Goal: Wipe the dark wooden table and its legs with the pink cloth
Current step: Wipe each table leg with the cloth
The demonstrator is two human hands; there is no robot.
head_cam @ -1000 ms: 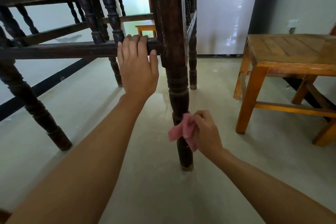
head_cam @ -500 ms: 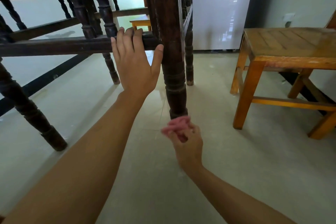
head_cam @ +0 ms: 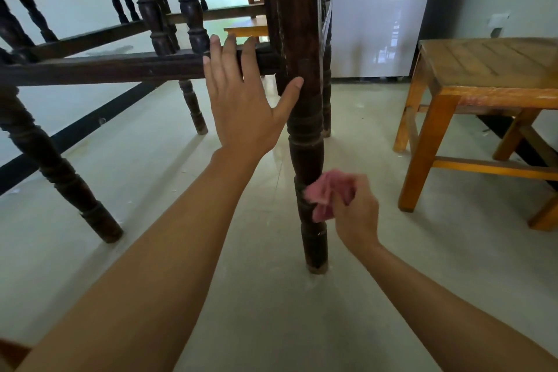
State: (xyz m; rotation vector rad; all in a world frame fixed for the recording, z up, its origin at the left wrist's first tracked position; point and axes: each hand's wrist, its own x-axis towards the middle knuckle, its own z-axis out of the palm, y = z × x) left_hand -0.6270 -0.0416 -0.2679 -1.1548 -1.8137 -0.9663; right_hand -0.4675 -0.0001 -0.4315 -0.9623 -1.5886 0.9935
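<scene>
I look under the dark wooden table, whose near turned leg [head_cam: 305, 157] stands on the floor in the middle of the view. My right hand [head_cam: 356, 214] grips the crumpled pink cloth [head_cam: 324, 193] and holds it against the lower right side of that leg. My left hand [head_cam: 241, 100] is spread with straight fingers in front of the table's lower rail [head_cam: 105, 66]; its thumb touches the leg. Whether the fingertips touch the rail I cannot tell.
A light wooden stool-like table [head_cam: 483, 90] stands to the right. Other dark turned legs stand at the left [head_cam: 54, 166] and behind [head_cam: 193, 109]. Pale tiled floor [head_cam: 241, 311] lies below, a white panel [head_cam: 377, 9] behind.
My left hand has let go of the rail and spread open. My right hand has moved the cloth from the leg's front to its right side.
</scene>
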